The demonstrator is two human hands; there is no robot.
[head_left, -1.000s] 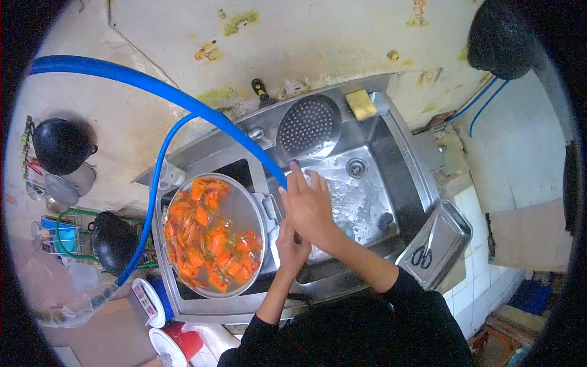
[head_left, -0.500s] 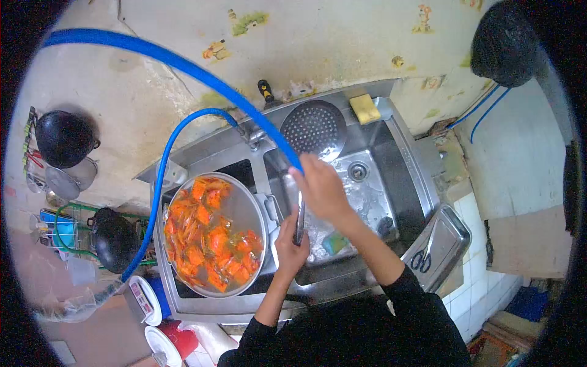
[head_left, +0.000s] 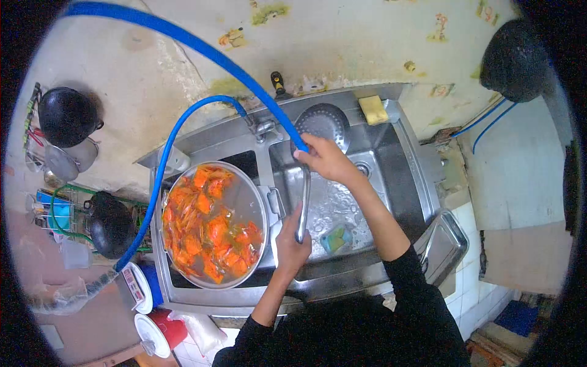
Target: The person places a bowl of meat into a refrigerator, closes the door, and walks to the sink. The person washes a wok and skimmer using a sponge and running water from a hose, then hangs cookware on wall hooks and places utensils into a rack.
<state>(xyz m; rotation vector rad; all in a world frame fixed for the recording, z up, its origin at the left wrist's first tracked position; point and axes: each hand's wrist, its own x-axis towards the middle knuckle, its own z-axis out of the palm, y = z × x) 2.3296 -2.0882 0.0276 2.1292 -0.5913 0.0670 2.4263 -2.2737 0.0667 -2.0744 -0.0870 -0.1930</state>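
Note:
My right hand (head_left: 327,160) is closed around the end of a thick blue hose (head_left: 244,76), above the sink basin (head_left: 382,165). A round perforated skimmer (head_left: 321,122) tilts against the back of the basin. My left hand (head_left: 292,246) is wrapped around the lower end of its metal handle (head_left: 306,196). Where handle and disc join is partly hidden by my right hand. A green and blue sponge (head_left: 336,239) lies on the wet basin floor. Left of my left hand stands a large metal pot (head_left: 247,192) with orange pieces (head_left: 217,229) in liquid.
A faucet (head_left: 263,129) with a thinner blue hose (head_left: 174,131) stands behind the pot. On the back ledge sits a yellow sponge (head_left: 373,110). A metal tray (head_left: 449,251) lies at the right. Dark woks (head_left: 67,116) hang at the left, near a scale (head_left: 136,287).
My right hand and the hose end have moved up along the handle towards the skimmer's disc. My left hand keeps its hold. My right arm now hides most of the scissors on the tray.

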